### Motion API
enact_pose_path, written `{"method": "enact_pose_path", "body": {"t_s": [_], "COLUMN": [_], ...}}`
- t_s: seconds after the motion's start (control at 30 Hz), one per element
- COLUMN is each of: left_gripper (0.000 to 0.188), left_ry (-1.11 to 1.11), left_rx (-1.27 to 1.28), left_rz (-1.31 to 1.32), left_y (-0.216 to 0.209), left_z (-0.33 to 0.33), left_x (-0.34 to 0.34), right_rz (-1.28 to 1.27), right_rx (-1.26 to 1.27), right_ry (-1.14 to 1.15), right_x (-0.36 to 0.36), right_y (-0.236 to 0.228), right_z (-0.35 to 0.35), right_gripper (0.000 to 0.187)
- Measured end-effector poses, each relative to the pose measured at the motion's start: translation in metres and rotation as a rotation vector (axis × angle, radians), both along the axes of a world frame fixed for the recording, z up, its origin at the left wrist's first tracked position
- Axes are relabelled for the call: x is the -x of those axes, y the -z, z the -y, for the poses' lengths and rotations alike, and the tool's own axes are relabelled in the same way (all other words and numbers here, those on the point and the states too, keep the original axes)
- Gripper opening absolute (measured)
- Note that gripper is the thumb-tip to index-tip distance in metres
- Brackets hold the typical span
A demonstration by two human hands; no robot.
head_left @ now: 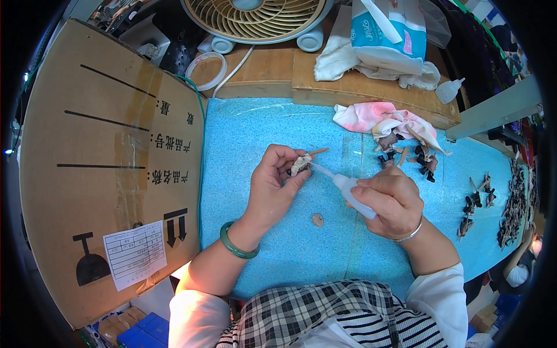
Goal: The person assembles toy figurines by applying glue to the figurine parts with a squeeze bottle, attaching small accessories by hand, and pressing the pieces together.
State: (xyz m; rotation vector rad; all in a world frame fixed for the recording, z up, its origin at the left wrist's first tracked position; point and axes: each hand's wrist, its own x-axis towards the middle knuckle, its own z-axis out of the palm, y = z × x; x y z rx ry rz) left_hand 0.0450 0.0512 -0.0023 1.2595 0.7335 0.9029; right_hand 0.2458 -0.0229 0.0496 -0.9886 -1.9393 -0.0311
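My left hand (277,181) pinches a small grey and dark figurine (300,165), with a thin brown stick-like part (318,151) jutting out to its right. In my right hand (391,197) is a translucent white squeeze bottle (351,191) with a narrow nozzle. The nozzle is tilted toward the figurine, its tip at or just beside it; I cannot tell whether they touch. Below my hands, a small round beige piece (317,219) lies on the blue mat (272,127).
A big cardboard box (98,139) walls off the left side. Small figurines (426,161) lie beside a pink-stained cloth (386,119) at right, with a larger pile (513,203) farther right. Behind the mat are a fan (255,20), a tape roll (207,71) and a tissue pack (389,43).
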Motion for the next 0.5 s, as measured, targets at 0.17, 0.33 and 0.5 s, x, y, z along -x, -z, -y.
{"method": "enact_pose_path", "body": {"t_s": [0.17,0.33,0.5], "left_gripper": [0.031,0.031,0.030], "left_ry": [0.002,0.003,0.005], "left_rx": [0.008,0.010,-0.001], "left_rz": [-0.005,-0.002,-0.002], "left_y": [-0.0002,-0.0006,-0.0013], "left_z": [0.0006,0.0007,0.0005], "left_x": [0.0009,0.0007,0.0006], "right_rz": [0.000,-0.008,-0.008], "right_rx": [-0.004,-0.010,-0.014], "right_ry": [-0.006,0.000,-0.002], "right_x": [0.0004,0.0001,0.0006], "right_y": [-0.0005,-0.0001,0.0008], "right_z": [0.0011,0.0018,0.0017], "right_gripper": [0.037,0.037,0.037]}}
